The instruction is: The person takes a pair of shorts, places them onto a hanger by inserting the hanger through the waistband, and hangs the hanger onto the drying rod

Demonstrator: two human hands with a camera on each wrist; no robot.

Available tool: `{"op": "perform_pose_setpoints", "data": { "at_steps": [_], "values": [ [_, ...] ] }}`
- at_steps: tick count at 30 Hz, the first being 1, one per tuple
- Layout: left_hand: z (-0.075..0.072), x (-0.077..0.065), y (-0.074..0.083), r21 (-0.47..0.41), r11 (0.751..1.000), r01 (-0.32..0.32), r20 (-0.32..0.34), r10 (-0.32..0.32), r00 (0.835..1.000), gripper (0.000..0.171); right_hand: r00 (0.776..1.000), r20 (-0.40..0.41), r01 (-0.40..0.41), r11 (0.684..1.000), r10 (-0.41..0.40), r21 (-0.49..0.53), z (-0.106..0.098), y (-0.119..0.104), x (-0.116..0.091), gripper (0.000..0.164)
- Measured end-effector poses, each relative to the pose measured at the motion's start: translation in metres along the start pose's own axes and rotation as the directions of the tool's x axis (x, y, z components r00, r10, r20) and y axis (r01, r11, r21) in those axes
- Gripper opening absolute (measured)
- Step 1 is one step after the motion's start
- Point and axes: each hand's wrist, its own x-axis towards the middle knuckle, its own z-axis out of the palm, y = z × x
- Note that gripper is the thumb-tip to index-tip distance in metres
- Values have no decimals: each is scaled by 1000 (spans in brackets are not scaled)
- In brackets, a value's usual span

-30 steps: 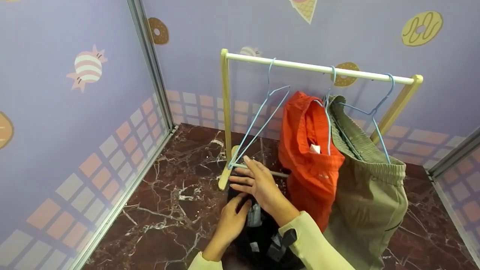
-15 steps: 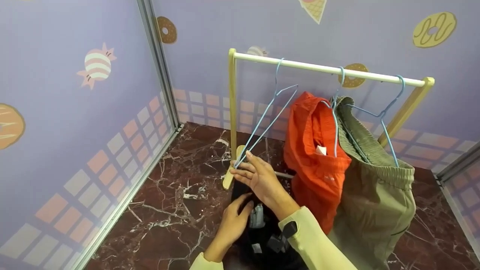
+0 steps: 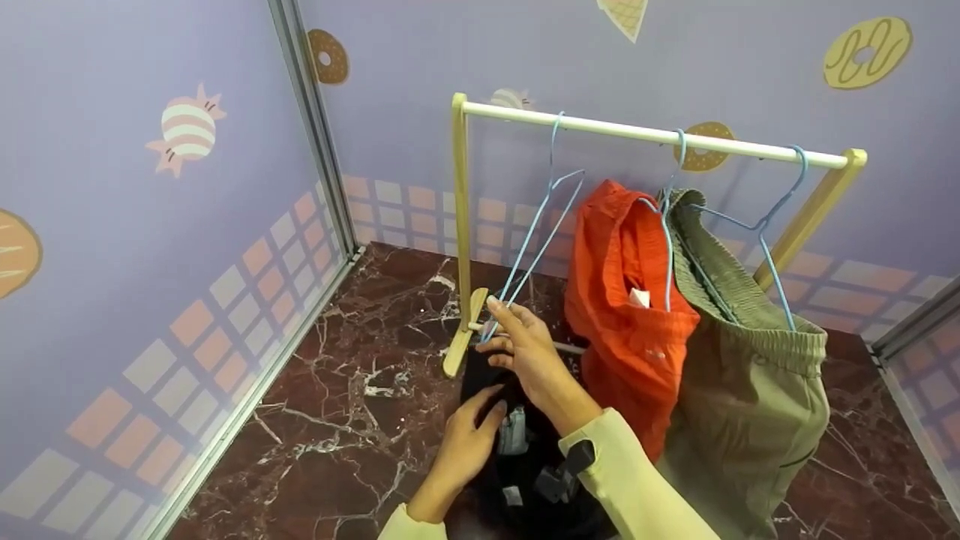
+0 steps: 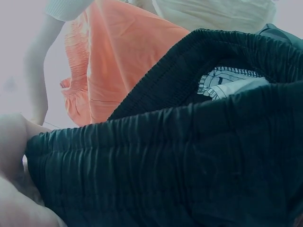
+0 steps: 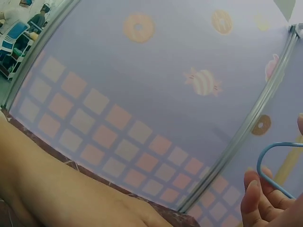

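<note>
In the head view my left hand (image 3: 465, 442) grips the waistband of black trousers (image 3: 536, 454), low in front of the rack. The left wrist view shows their elastic waistband (image 4: 165, 161) with pale labels inside, and my left fingers and thumb pinching its edge. My right hand (image 3: 529, 352) holds the lower corner of a bare light-blue wire hanger (image 3: 526, 241), which hangs by its hook from the rail. In the right wrist view the hanger's rounded end (image 5: 265, 158) lies between curled fingers and thumb. The lower part of the trousers is partly hidden by my right forearm.
A wooden rack with a white rail (image 3: 622, 131) stands by the wall. Red trousers (image 3: 630, 322) and olive-green trousers (image 3: 750, 390) hang on blue hangers to the right. Dark red marbled floor (image 3: 360, 420) lies below, with a patterned wall panel (image 3: 187, 262) at left.
My right fingers have curled in around the hanger's lower corner, which has swung slightly to the right. The left hand stays on the black trousers.
</note>
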Motion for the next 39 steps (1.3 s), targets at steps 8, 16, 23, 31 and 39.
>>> {"op": "perform_pose_setpoints", "data": {
  "at_steps": [8,16,23,31,39],
  "values": [
    [1,1,2,-2,1000,1,5,-1,1000,31,998,-59,0,1000,1,19,-7,-5,-2,67],
    [-1,0,4,15,1000,2,7,-2,1000,31,997,-82,-2,997,9,77,-11,-12,-3,56],
    [1,-2,3,3,1000,-22,-1,22,1000,31,994,-107,5,995,6,97,-18,-17,-4,39],
    [1,0,2,5,1000,-4,13,4,1000,35,994,-106,-6,998,13,66,-22,-25,-6,33],
    [1,-1,3,-13,1000,-4,11,4,1000,38,991,-120,74,992,-62,103,-24,-25,-9,29]
  ]
}}
